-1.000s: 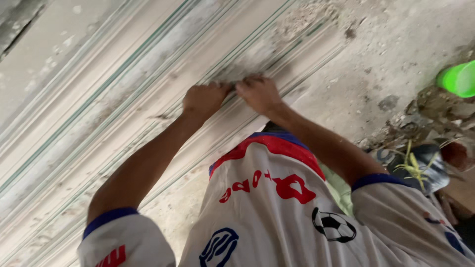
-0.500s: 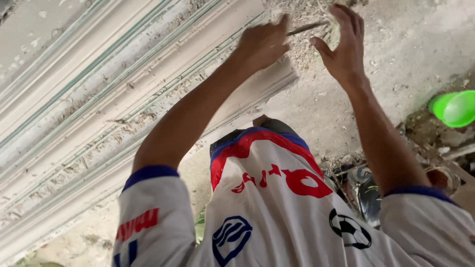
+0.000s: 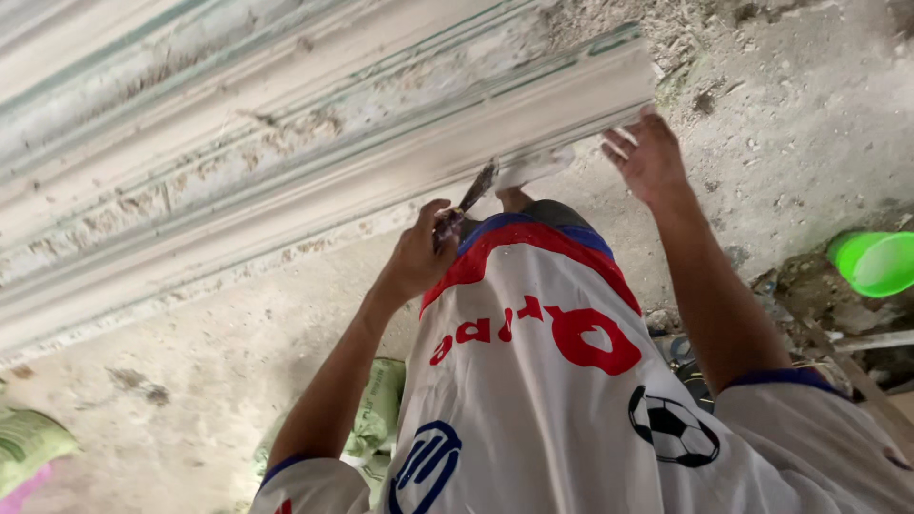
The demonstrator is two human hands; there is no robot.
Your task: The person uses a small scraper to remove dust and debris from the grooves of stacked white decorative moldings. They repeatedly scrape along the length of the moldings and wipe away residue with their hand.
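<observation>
Clenched around a small scraping tool (image 3: pixel 473 195): left hand (image 3: pixel 419 259), blade tip apparently touching the lower edge of the long plaster moulding (image 3: pixel 314 143). Further right, released and spread: right hand (image 3: pixel 650 157), fingertips against the moulding's end. Far right, well apart: green bowl (image 3: pixel 874 262).

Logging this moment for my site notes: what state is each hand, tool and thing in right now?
Left hand: closed around a putty knife.
Putty knife: blade against the moulding's lower edge.
Right hand: open, fingers spread, at the moulding's end.
Plaster moulding: long, ribbed, rough and chipped in places.
Green bowl: on the rubble, tipped.
</observation>
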